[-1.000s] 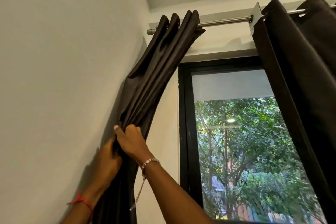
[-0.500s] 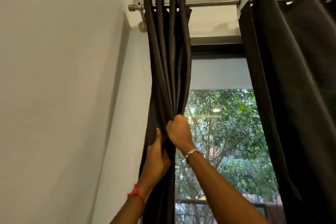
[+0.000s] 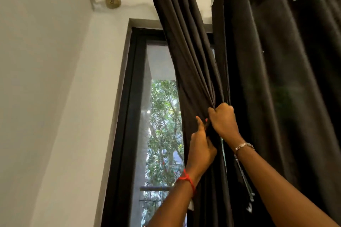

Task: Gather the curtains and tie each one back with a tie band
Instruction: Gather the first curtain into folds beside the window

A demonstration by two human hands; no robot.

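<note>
Both hands (image 3: 212, 134) grip the gathered left curtain (image 3: 188, 46)

We see the dark gathered curtain (image 3: 186, 57) bunched into folds at twelve o'clock, just beside the spread curtain (image 3: 287, 79) at three o'clock.

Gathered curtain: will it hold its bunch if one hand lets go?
Probably not: the gathered curtain hangs in limp folds, so it would likely spread. Opaque cloth, perhaps heavy; left hand and right hand both grip it.
</note>
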